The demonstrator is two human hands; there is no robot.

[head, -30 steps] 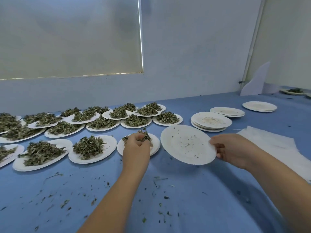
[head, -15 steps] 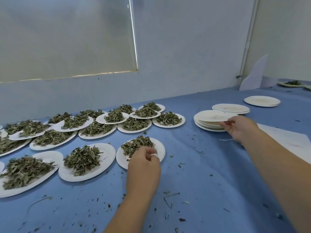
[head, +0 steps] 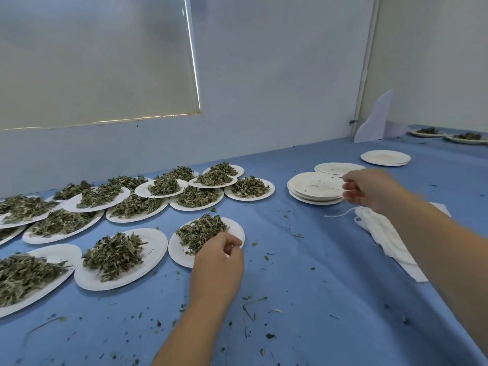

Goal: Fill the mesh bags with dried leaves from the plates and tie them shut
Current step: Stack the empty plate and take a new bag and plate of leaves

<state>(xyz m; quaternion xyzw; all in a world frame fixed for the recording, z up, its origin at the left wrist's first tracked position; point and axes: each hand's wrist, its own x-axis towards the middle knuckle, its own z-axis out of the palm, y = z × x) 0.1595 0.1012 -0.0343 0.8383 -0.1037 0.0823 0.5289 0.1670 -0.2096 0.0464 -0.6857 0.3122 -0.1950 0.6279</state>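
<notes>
Several white paper plates heaped with dried green leaves (head: 113, 256) cover the left of the blue table (head: 303, 273). My left hand (head: 219, 260) sits at the near right rim of the closest plate of leaves (head: 204, 232), fingers curled and gripping that rim. A pile of white mesh bags (head: 380, 233) with a loose string (head: 339, 213) lies at the right, partly hidden by my right forearm. My right hand (head: 369, 191), blurred, hovers between the bags and the stack of empty plates (head: 314, 187), fingers loosely curled and holding nothing.
Two more stacks of empty plates (head: 385, 157) stand further back right. Plates with leaves (head: 427, 132) sit at the far right corner by a white card (head: 375, 120). Leaf crumbs litter the cloth near me. A wall closes the back.
My right hand carried the empty plate to the stack, let it go, and has drawn back toward the bags. My left hand stayed at the near plate's rim.
</notes>
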